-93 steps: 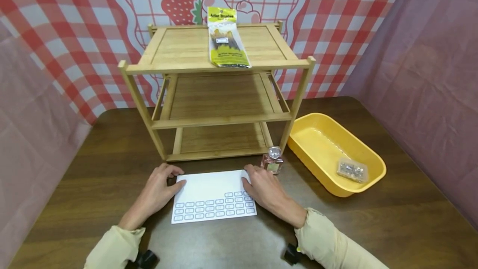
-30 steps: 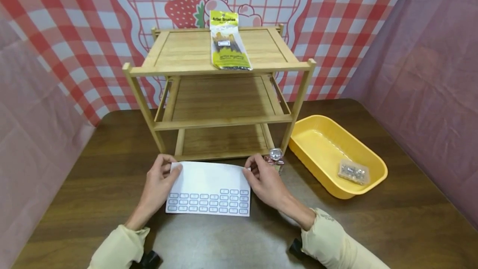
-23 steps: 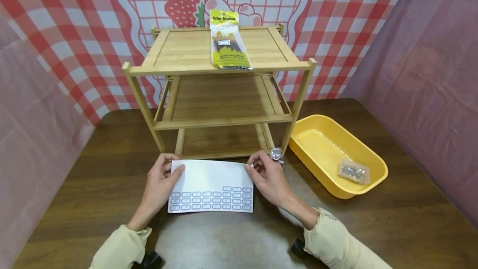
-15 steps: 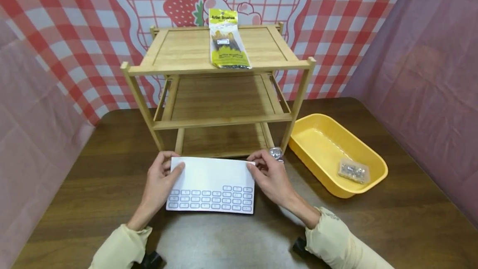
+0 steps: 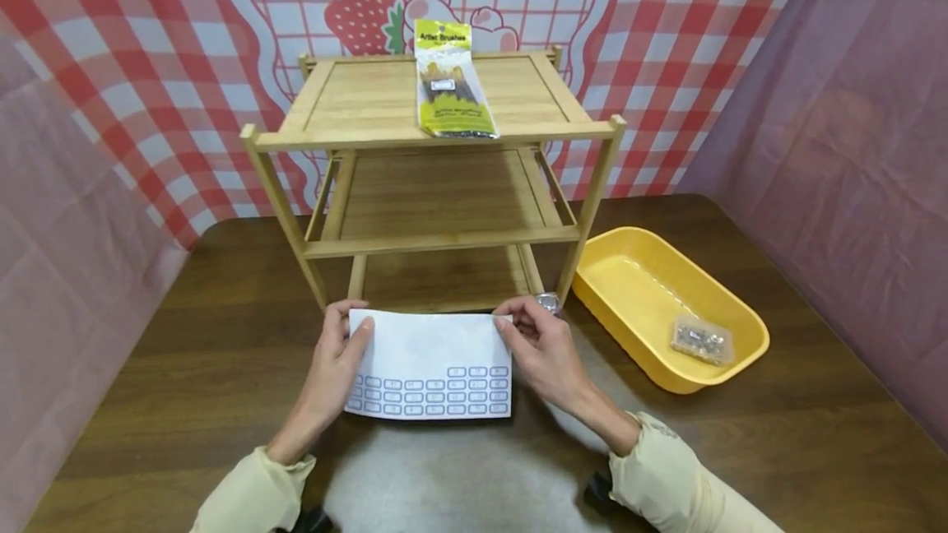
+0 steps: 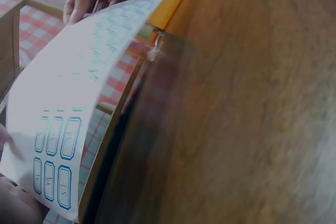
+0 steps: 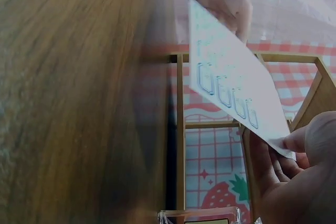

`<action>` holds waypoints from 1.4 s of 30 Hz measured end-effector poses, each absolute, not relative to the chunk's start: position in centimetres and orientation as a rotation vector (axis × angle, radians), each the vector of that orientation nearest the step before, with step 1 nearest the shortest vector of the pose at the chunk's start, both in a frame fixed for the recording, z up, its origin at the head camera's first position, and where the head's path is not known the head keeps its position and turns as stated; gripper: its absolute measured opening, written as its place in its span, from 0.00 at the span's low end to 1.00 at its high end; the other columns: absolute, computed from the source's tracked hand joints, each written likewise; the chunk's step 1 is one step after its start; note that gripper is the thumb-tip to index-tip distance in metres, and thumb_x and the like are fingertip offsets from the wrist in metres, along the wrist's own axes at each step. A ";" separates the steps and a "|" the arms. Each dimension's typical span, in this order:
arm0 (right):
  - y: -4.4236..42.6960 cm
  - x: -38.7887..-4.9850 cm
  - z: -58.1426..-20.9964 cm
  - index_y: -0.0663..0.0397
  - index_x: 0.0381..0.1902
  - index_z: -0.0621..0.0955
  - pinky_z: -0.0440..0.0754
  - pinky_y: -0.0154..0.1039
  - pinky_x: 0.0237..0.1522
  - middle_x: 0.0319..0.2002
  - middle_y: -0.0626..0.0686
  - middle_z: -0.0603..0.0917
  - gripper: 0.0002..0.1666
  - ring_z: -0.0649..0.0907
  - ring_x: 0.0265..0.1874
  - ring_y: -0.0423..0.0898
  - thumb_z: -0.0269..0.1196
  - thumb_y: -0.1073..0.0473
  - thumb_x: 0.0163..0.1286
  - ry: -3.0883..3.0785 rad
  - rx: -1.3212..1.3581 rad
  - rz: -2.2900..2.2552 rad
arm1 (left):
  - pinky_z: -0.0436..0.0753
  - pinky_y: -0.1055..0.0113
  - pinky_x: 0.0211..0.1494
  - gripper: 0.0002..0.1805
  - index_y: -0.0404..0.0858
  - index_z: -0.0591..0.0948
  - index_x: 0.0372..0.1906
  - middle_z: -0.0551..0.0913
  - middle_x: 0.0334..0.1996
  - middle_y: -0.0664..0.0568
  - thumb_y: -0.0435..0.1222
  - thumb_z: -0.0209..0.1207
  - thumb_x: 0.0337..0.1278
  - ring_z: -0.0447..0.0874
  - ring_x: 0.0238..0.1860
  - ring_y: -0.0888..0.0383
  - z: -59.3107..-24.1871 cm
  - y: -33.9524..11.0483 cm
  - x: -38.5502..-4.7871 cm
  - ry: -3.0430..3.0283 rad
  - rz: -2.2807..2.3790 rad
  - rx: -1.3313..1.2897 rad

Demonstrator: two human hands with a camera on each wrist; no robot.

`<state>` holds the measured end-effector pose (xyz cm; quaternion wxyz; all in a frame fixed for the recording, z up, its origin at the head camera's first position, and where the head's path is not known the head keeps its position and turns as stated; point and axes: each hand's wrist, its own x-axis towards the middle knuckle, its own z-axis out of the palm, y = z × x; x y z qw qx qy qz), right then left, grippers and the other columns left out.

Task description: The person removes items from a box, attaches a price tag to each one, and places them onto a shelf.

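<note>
A white sheet (image 5: pixel 429 352) with rows of small blue-outlined labels is held up off the table in the head view. My left hand (image 5: pixel 331 368) pinches its upper left corner between thumb and fingers, and my right hand (image 5: pixel 548 356) pinches the upper right corner. The sheet bows a little in both wrist views, where its labels (image 6: pixel 63 137) face the camera; my right thumb lies on the edge of the sheet (image 7: pixel 236 72). Just behind my right hand a perfume bottle's clear cap (image 5: pixel 549 302) shows, its body hidden.
A three-tier wooden shelf (image 5: pixel 437 138) stands behind the sheet, with a pack of artist brushes (image 5: pixel 453 97) on top. To the right, a yellow tray (image 5: pixel 629 303) holds a small clear box (image 5: pixel 702 340). A checked cloth hangs behind.
Both hands have lifted the sheet off the table and moved it slightly up and to the right. The thumbs now pinch its corners. The bottle has become mostly hidden by my right hand.
</note>
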<state>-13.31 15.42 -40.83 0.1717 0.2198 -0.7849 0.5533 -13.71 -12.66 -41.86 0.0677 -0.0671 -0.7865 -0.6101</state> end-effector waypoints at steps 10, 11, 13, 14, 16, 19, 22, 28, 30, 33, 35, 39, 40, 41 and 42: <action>15.0 -13.3 -40.4 0.66 0.43 0.80 0.86 0.35 0.31 0.34 0.57 0.87 0.05 0.85 0.31 0.43 0.62 0.75 0.72 -2.206 0.588 1.603 | 0.68 0.45 0.72 0.48 0.39 0.52 0.82 0.68 0.70 0.29 0.46 0.65 0.67 0.72 0.66 0.39 -41.7 -11.2 -13.3 -2.521 -1.803 -0.163; 15.0 -13.3 -40.3 0.66 0.43 0.80 0.86 0.35 0.30 0.33 0.57 0.87 0.05 0.85 0.30 0.44 0.62 0.75 0.72 -2.204 0.585 1.600 | 0.69 0.46 0.70 0.51 0.41 0.51 0.82 0.70 0.68 0.30 0.46 0.68 0.63 0.73 0.64 0.40 -41.6 -11.1 -13.3 -2.532 -1.805 -0.164; 14.8 -13.3 -40.2 0.66 0.43 0.80 0.86 0.35 0.30 0.33 0.58 0.88 0.05 0.86 0.31 0.45 0.63 0.75 0.71 -2.196 0.581 1.596 | 0.73 0.49 0.64 0.57 0.44 0.50 0.83 0.73 0.62 0.33 0.46 0.73 0.56 0.77 0.56 0.43 -41.4 -10.7 -13.3 -2.567 -1.808 -0.165; 14.7 -13.3 -40.2 0.66 0.43 0.80 0.86 0.35 0.31 0.33 0.58 0.88 0.05 0.86 0.31 0.45 0.63 0.75 0.71 -2.194 0.578 1.598 | 0.74 0.50 0.62 0.59 0.45 0.50 0.82 0.74 0.59 0.34 0.46 0.76 0.53 0.78 0.53 0.44 -41.3 -10.6 -13.3 -2.589 -1.807 -0.168; 14.6 -13.3 -40.2 0.66 0.42 0.81 0.86 0.34 0.31 0.33 0.57 0.88 0.05 0.86 0.31 0.45 0.63 0.76 0.71 -2.189 0.580 1.609 | 0.76 0.53 0.58 0.60 0.48 0.51 0.82 0.76 0.55 0.37 0.47 0.78 0.50 0.79 0.49 0.47 -41.1 -10.2 -13.3 -2.629 -1.817 -0.194; 14.4 -13.2 -40.4 0.66 0.42 0.81 0.85 0.33 0.30 0.33 0.56 0.87 0.06 0.85 0.30 0.43 0.63 0.76 0.70 -2.179 0.592 1.627 | 0.79 0.57 0.53 0.58 0.48 0.54 0.81 0.77 0.50 0.39 0.44 0.78 0.51 0.81 0.43 0.50 -41.1 -10.0 -13.2 -2.616 -1.930 -0.261; 14.3 -13.1 -40.5 0.65 0.42 0.81 0.82 0.31 0.28 0.32 0.55 0.87 0.06 0.84 0.29 0.42 0.64 0.76 0.70 -2.161 0.610 1.643 | 0.85 0.58 0.47 0.49 0.44 0.58 0.79 0.80 0.47 0.39 0.37 0.74 0.56 0.86 0.38 0.51 -41.2 -9.9 -13.1 -2.502 -2.147 -0.359; 14.6 -13.1 -40.1 0.66 0.43 0.81 0.81 0.30 0.26 0.32 0.56 0.85 0.06 0.82 0.28 0.43 0.64 0.75 0.70 -2.133 0.664 1.675 | 0.89 0.61 0.41 0.37 0.31 0.65 0.74 0.84 0.43 0.42 0.28 0.65 0.61 0.89 0.36 0.53 -41.2 -9.8 -12.8 -2.292 -2.461 -0.470; 14.7 -13.1 -39.9 0.67 0.43 0.81 0.82 0.30 0.26 0.32 0.56 0.85 0.07 0.82 0.28 0.43 0.64 0.76 0.69 -2.122 0.678 1.661 | 0.90 0.61 0.41 0.36 0.28 0.64 0.73 0.86 0.42 0.42 0.28 0.64 0.62 0.90 0.36 0.53 -41.1 -9.8 -12.7 -2.250 -2.532 -0.471; 14.9 -13.1 -39.7 0.68 0.44 0.81 0.85 0.32 0.27 0.34 0.56 0.84 0.07 0.82 0.29 0.44 0.65 0.76 0.69 -2.107 0.680 1.630 | 0.90 0.59 0.40 0.35 0.24 0.63 0.71 0.88 0.40 0.39 0.27 0.63 0.62 0.91 0.35 0.51 -40.9 -9.9 -12.5 -2.205 -2.609 -0.450; 15.1 -13.2 -39.7 0.68 0.44 0.81 0.85 0.32 0.27 0.35 0.57 0.83 0.08 0.82 0.30 0.45 0.65 0.76 0.68 -2.098 0.679 1.605 | 0.90 0.58 0.39 0.31 0.23 0.64 0.68 0.88 0.38 0.38 0.27 0.62 0.62 0.92 0.35 0.51 -40.8 -9.9 -12.5 -2.194 -2.631 -0.430; 15.2 -13.3 -39.8 0.65 0.43 0.82 0.85 0.33 0.31 0.37 0.57 0.83 0.09 0.82 0.33 0.45 0.66 0.77 0.66 -2.089 0.682 1.518 | 0.90 0.59 0.38 0.24 0.23 0.68 0.60 0.88 0.36 0.39 0.28 0.62 0.63 0.92 0.34 0.51 -40.8 -10.0 -12.5 -2.201 -2.627 -0.396; 15.2 -13.3 -39.8 0.64 0.42 0.82 0.84 0.33 0.31 0.37 0.56 0.83 0.09 0.81 0.33 0.45 0.66 0.77 0.66 -2.086 0.688 1.478 | 0.90 0.59 0.38 0.23 0.24 0.69 0.59 0.88 0.36 0.39 0.28 0.62 0.64 0.92 0.34 0.51 -40.8 -10.0 -12.5 -2.204 -2.624 -0.394; 15.2 -13.3 -39.9 0.64 0.42 0.82 0.84 0.34 0.31 0.37 0.55 0.83 0.10 0.81 0.33 0.45 0.66 0.77 0.65 -2.082 0.696 1.435 | 0.90 0.59 0.38 0.23 0.24 0.69 0.59 0.88 0.36 0.40 0.28 0.62 0.64 0.92 0.34 0.52 -40.8 -10.0 -12.5 -2.206 -2.622 -0.395; 15.1 -13.3 -40.0 0.63 0.42 0.82 0.84 0.34 0.31 0.36 0.54 0.82 0.10 0.80 0.32 0.45 0.67 0.77 0.65 -2.076 0.715 1.403 | 0.90 0.59 0.38 0.22 0.24 0.69 0.58 0.88 0.36 0.40 0.28 0.62 0.64 0.92 0.34 0.52 -40.8 -10.1 -12.5 -2.208 -2.622 -0.394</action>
